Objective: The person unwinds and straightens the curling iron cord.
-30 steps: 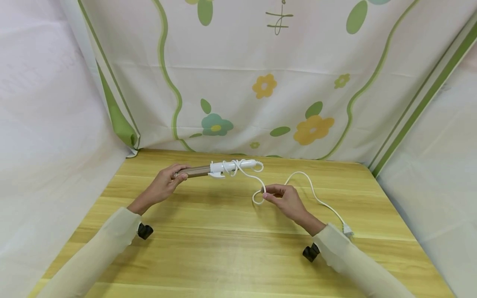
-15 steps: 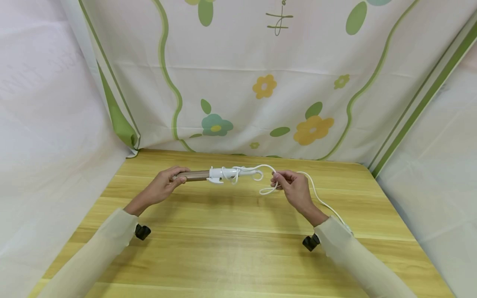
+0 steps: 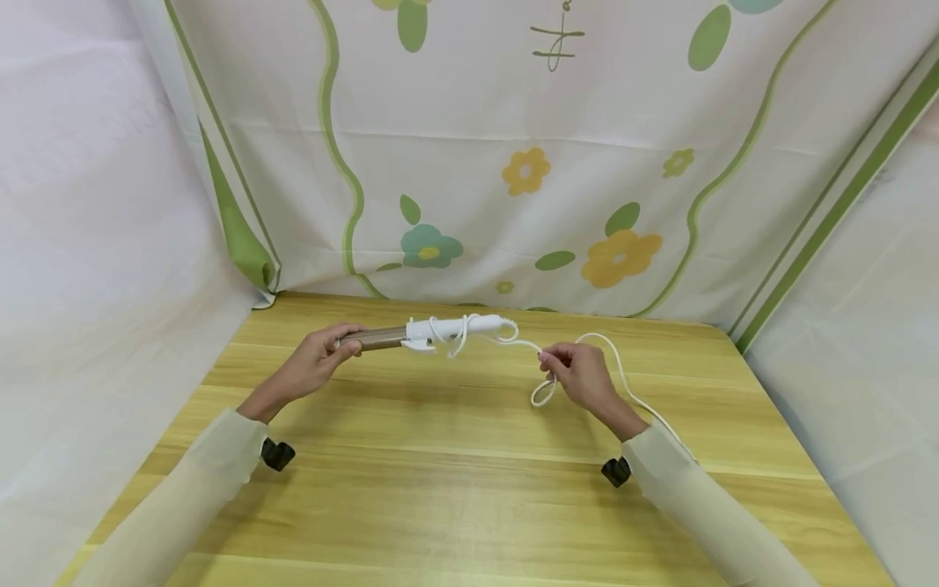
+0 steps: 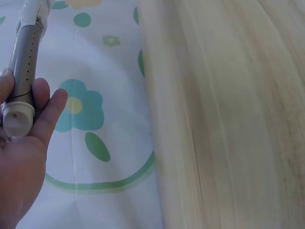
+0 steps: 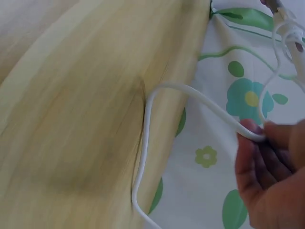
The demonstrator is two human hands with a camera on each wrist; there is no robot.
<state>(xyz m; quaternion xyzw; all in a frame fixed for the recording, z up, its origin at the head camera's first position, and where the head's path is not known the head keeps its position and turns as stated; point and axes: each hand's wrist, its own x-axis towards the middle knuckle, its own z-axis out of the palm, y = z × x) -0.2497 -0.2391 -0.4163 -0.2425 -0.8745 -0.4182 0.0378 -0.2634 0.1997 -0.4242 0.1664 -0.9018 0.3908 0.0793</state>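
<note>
Gripping wand (image 3: 447,328), left hand (image 3: 312,363) inside table (image 3: 455,497) edges, wide room between forearms (image 3: 179,497).

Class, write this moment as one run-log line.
left hand: grips brown barrel; right hand: pinches white cord; cord: looped round white handle

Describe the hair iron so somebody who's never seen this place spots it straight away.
Find the wooden table, then look toward its far edge, in front of the flowered cloth. There the left hand grips the hair iron by its brown end. The thin white cord looped around it curves; the hair iron alone is a straight rod, brown at one end and white at the other.
</note>
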